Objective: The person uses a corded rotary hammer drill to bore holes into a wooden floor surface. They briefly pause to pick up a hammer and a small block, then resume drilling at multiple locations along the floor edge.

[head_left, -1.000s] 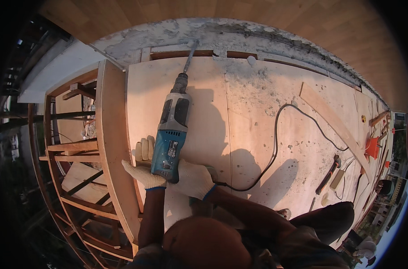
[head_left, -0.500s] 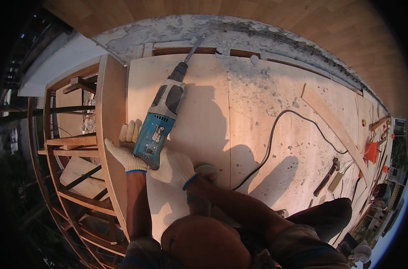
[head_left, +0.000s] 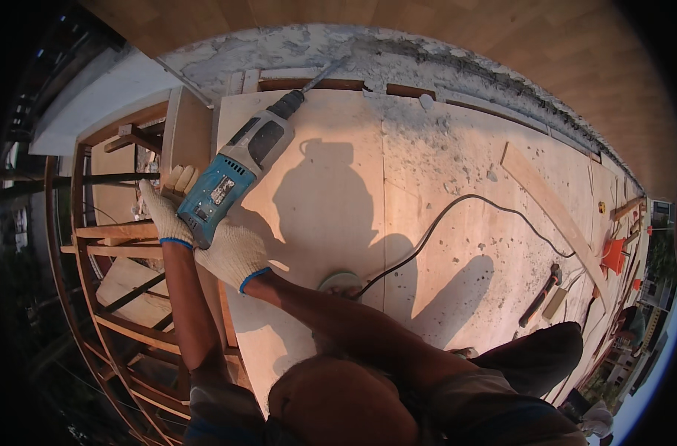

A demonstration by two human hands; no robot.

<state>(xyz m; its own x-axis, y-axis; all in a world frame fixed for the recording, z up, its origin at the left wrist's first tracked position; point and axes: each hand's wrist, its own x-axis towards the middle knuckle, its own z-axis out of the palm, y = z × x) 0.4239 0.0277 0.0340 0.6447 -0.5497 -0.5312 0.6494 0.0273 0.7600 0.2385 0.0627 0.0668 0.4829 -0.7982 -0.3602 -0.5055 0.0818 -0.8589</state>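
Observation:
A teal and grey rotary hammer drill (head_left: 218, 186) lies slanted across the upper left, its body pointing away and to the right. Its long chisel bit (head_left: 322, 76) reaches the broken concrete strip (head_left: 309, 46) at the far edge of the plywood. My left hand (head_left: 162, 212), in a white knitted glove with a blue cuff, wraps the drill's rear from the left. From the right, my gloved right hand (head_left: 233, 253) closes around the handle end; the grip itself is mostly hidden by the gloves and drill body.
Concrete crumbs (head_left: 428, 134) are scattered over the plywood deck (head_left: 442, 215). A black cable (head_left: 435, 223) curves across it. A loose plank (head_left: 550, 201), a hammer (head_left: 541, 296) and an orange container (head_left: 613, 255) lie to the right. Wooden framing (head_left: 127, 253) with open gaps borders the left.
Both hands have swung the drill's rear leftward, so it slants more, while the bit tip stays near the same spot on the concrete. The cable has shifted with it.

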